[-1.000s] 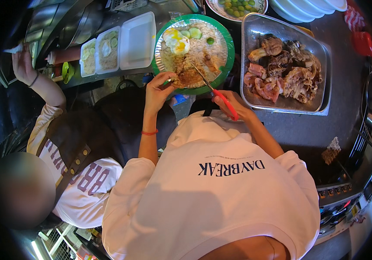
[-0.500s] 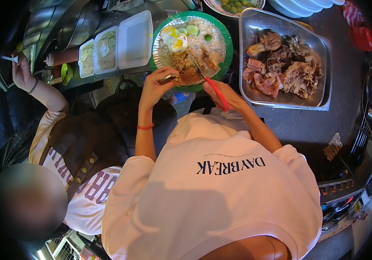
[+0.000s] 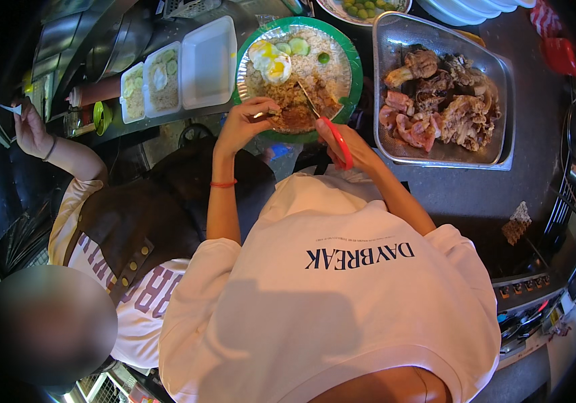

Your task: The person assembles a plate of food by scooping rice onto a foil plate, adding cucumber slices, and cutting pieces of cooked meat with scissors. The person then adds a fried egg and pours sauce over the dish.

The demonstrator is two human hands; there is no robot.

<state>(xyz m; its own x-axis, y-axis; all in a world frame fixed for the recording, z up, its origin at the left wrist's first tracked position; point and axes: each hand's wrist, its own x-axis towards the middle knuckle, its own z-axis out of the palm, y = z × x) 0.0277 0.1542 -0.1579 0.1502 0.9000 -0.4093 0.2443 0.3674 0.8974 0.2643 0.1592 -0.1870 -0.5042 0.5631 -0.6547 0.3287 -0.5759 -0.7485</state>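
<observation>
A green-rimmed round plate (image 3: pixel 354 64) holds rice, a fried egg (image 3: pixel 276 66), cucumber slices (image 3: pixel 298 46), a small green citrus fruit (image 3: pixel 324 58) and brown saucy meat (image 3: pixel 293 119). My right hand (image 3: pixel 351 149) grips red-handled scissors (image 3: pixel 343 142), whose metal blades reach over the meat. At the plate's near left edge, the thumb and fingers of my left hand (image 3: pixel 242 127) are drawn together beside the meat. Whatever lies between those fingertips is too small to make out.
Right of the plate, a perforated metal tray (image 3: pixel 395 151) holds cooked meat pieces (image 3: pixel 459 101). Open white foam boxes (image 3: pixel 208 60) with rice stand to the left. Close on my left is a co-worker in a dark apron (image 3: pixel 133 215), one hand (image 3: pixel 34 134) raised with a small white item.
My left hand has risen slightly at the plate's edge, its fingers shifting over the meat. The scissors remain over the food. The co-worker's raised hand has moved slightly left and down.
</observation>
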